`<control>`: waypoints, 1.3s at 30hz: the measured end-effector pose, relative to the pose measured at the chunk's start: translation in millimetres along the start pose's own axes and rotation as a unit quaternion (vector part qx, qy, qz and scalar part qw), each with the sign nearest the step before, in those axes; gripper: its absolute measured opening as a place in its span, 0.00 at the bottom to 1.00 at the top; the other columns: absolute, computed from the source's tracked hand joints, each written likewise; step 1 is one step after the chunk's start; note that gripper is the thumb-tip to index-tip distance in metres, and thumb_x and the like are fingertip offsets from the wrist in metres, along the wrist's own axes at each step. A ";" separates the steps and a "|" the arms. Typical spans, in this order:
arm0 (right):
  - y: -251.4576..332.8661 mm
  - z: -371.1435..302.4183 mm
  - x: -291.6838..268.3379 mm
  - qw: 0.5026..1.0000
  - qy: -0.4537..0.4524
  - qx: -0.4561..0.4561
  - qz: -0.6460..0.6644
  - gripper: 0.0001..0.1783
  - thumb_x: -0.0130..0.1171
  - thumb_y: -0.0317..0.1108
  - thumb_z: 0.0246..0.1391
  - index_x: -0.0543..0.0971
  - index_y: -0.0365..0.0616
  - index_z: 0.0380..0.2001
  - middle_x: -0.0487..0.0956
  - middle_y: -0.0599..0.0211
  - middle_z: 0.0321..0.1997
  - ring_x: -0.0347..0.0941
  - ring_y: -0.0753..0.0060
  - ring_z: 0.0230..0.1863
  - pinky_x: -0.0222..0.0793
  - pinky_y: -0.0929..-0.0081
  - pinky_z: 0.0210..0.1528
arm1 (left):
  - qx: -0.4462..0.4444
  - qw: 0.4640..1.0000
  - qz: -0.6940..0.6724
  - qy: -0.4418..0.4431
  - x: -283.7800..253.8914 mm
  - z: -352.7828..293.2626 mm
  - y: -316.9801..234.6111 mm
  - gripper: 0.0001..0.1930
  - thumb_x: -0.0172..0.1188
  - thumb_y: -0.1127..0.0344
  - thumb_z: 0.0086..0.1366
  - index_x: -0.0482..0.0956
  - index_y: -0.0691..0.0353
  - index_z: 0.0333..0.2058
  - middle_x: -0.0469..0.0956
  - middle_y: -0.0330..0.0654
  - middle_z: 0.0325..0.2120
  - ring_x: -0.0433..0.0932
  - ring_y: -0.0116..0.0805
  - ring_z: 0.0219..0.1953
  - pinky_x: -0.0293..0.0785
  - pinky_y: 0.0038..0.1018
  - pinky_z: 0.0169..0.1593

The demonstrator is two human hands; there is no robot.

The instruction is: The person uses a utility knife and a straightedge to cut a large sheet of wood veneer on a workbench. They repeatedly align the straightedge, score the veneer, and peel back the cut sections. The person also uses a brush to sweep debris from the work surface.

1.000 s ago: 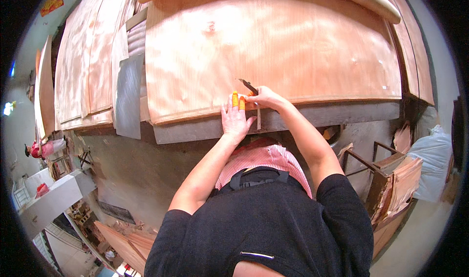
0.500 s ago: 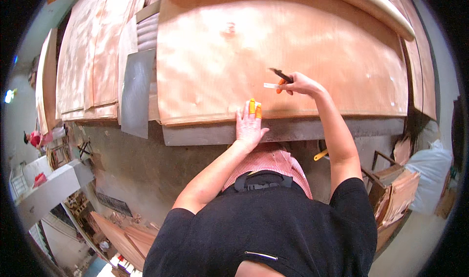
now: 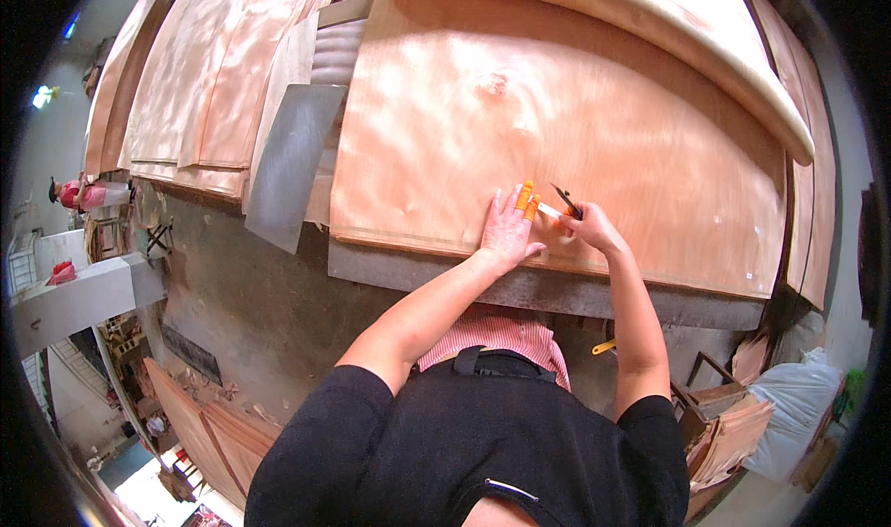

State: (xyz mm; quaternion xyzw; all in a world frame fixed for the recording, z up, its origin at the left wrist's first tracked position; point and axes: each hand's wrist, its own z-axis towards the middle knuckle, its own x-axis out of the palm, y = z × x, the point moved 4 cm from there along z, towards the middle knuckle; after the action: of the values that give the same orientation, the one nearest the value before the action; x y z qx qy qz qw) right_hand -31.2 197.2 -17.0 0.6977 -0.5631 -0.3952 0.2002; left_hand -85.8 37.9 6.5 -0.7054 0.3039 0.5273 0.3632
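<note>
A broad sheet of pale wood veneer [image 3: 436,128] lies on top of a stack in front of me. My left hand [image 3: 506,234] rests flat on it near the front edge, fingers stretched out, with orange-yellow covers [image 3: 526,198] on two of them. Close by on the right, my right hand [image 3: 594,228] is closed round a dark, pointed knife-like tool [image 3: 568,202]. A narrow white strip [image 3: 549,210] also sticks out from its fingers toward the left fingertips. Whether strip and left fingers touch, I cannot tell. Something orange shows at the right fingers.
A rolled-back sheet [image 3: 650,30] curves across the stack's far side. Left of the stack stand a grey panel [image 3: 292,169] and more veneer stacks [image 3: 204,91]. A grey ledge [image 3: 548,295] runs along the front. Another person [image 3: 82,195] is far left; a plastic bag [image 3: 794,402] lies right.
My right hand has come down and nearer with the tool and strip, close to my left hand. The left hand lies farther right along the front edge. The view has turned.
</note>
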 end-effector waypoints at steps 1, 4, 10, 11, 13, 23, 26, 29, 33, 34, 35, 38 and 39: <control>15.1 -6.6 -7.5 0.995 -0.012 0.008 -0.098 0.10 0.53 0.38 0.47 0.77 0.43 0.24 0.75 0.69 0.17 0.70 0.76 0.20 0.65 0.77 0.26 | -0.003 1.000 0.004 0.003 0.2 -1.1 1.4 0.45 0.53 0.37 0.47 0.54 0.62 0.57 0.49 0.49 0.59 0.43 0.41 0.63 0.33 0.46 0.61; 47.3 -10.5 -24.0 0.944 -0.035 -0.008 -0.329 0.09 0.50 0.37 0.48 0.77 0.45 0.25 0.76 0.64 0.19 0.73 0.69 0.23 0.67 0.72 0.27 | -0.006 1.000 0.008 0.018 -2.8 -1.0 1.6 0.45 0.52 0.36 0.47 0.55 0.61 0.57 0.50 0.49 0.59 0.43 0.41 0.63 0.34 0.47 0.61; 38.4 -19.5 -90.3 0.950 -0.111 0.056 -0.285 0.09 0.51 0.37 0.48 0.78 0.45 0.24 0.76 0.65 0.21 0.73 0.72 0.23 0.66 0.72 0.27 | 0.015 0.999 -0.030 0.013 2.2 -1.0 6.1 0.44 0.48 0.35 0.49 0.52 0.61 0.58 0.48 0.49 0.60 0.42 0.41 0.63 0.33 0.48 0.61; 36.5 -24.7 -90.4 0.970 -0.117 0.039 -0.209 0.09 0.51 0.37 0.49 0.78 0.45 0.25 0.75 0.68 0.20 0.70 0.75 0.21 0.64 0.74 0.25 | 0.022 0.999 -0.048 0.012 1.9 -2.0 9.2 0.44 0.48 0.35 0.50 0.51 0.61 0.58 0.47 0.48 0.60 0.41 0.41 0.63 0.32 0.48 0.61; 43.0 -40.9 -79.9 0.991 -0.120 0.006 -0.055 0.09 0.51 0.37 0.50 0.78 0.46 0.25 0.73 0.73 0.18 0.64 0.80 0.17 0.60 0.78 0.21 | 0.044 0.992 -0.102 -0.061 -0.1 -7.2 17.6 0.39 0.49 0.40 0.52 0.54 0.60 0.57 0.52 0.48 0.58 0.47 0.41 0.62 0.37 0.47 0.61; 134.6 15.7 144.5 0.982 0.105 0.018 0.155 0.14 0.52 0.38 0.52 0.77 0.42 0.38 0.70 0.80 0.21 0.60 0.89 0.20 0.54 0.87 0.22 | -0.206 0.961 -0.111 -0.150 -17.3 -165.6 233.2 0.40 0.50 0.48 0.56 0.44 0.67 0.59 0.40 0.54 0.60 0.38 0.48 0.63 0.35 0.44 0.61; 174.7 50.6 206.2 0.974 0.148 -0.001 0.172 0.12 0.53 0.38 0.52 0.76 0.42 0.36 0.65 0.83 0.18 0.56 0.91 0.17 0.51 0.90 0.19 | -0.183 0.972 -0.111 -0.097 -14.3 -199.6 250.4 0.42 0.51 0.47 0.54 0.46 0.70 0.58 0.44 0.54 0.60 0.41 0.46 0.63 0.38 0.45 0.61; 191.8 69.1 233.5 0.971 0.155 0.026 0.181 0.11 0.53 0.38 0.52 0.77 0.42 0.33 0.68 0.81 0.18 0.59 0.90 0.18 0.53 0.89 0.19 | -0.199 0.966 -0.138 -0.091 -20.5 -205.2 252.0 0.42 0.50 0.45 0.54 0.47 0.70 0.58 0.45 0.53 0.59 0.42 0.46 0.62 0.38 0.45 0.61; 187.0 82.9 245.9 0.984 0.114 0.040 0.134 0.11 0.53 0.38 0.51 0.77 0.41 0.31 0.70 0.79 0.17 0.63 0.88 0.19 0.56 0.87 0.20 | -0.196 0.968 -0.145 -0.061 -25.6 -203.4 253.4 0.41 0.51 0.46 0.54 0.50 0.71 0.57 0.47 0.54 0.59 0.42 0.46 0.62 0.36 0.45 0.61; 187.7 84.9 245.7 0.985 0.106 0.040 0.127 0.11 0.54 0.37 0.51 0.77 0.41 0.31 0.70 0.79 0.17 0.63 0.88 0.19 0.56 0.87 0.20 | -0.186 0.970 -0.147 -0.053 -27.9 -205.1 254.4 0.40 0.51 0.47 0.54 0.50 0.71 0.56 0.48 0.54 0.58 0.42 0.46 0.62 0.36 0.45 0.61; 188.9 84.5 243.9 0.986 0.109 0.026 0.126 0.11 0.54 0.38 0.51 0.77 0.41 0.31 0.70 0.79 0.17 0.63 0.88 0.19 0.56 0.87 0.20 | -0.176 0.972 -0.149 -0.044 -29.3 -205.8 254.7 0.40 0.52 0.47 0.54 0.51 0.71 0.56 0.48 0.54 0.58 0.42 0.46 0.62 0.36 0.45 0.61; 181.7 83.7 242.5 0.984 0.113 0.045 0.131 0.11 0.54 0.38 0.51 0.77 0.41 0.30 0.70 0.80 0.17 0.62 0.88 0.18 0.55 0.88 0.20 | -0.147 0.971 -0.185 -0.043 -31.8 -206.1 260.5 0.40 0.53 0.48 0.54 0.51 0.72 0.56 0.48 0.54 0.58 0.42 0.46 0.62 0.36 0.45 0.61; 188.9 77.0 242.9 0.982 0.101 0.052 0.154 0.10 0.53 0.39 0.52 0.77 0.44 0.29 0.67 0.82 0.17 0.58 0.91 0.16 0.50 0.89 0.18 | -0.146 0.971 -0.186 -0.039 -29.0 -205.3 262.6 0.40 0.51 0.46 0.54 0.51 0.72 0.56 0.47 0.55 0.58 0.42 0.46 0.62 0.36 0.45 0.61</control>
State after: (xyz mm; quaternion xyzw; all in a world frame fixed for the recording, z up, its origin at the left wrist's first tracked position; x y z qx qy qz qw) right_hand -196.5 -73.3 -6.1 0.6487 -0.6601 -0.2573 0.2780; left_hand -199.1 -276.5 21.0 -0.7741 0.0729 0.5163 0.3590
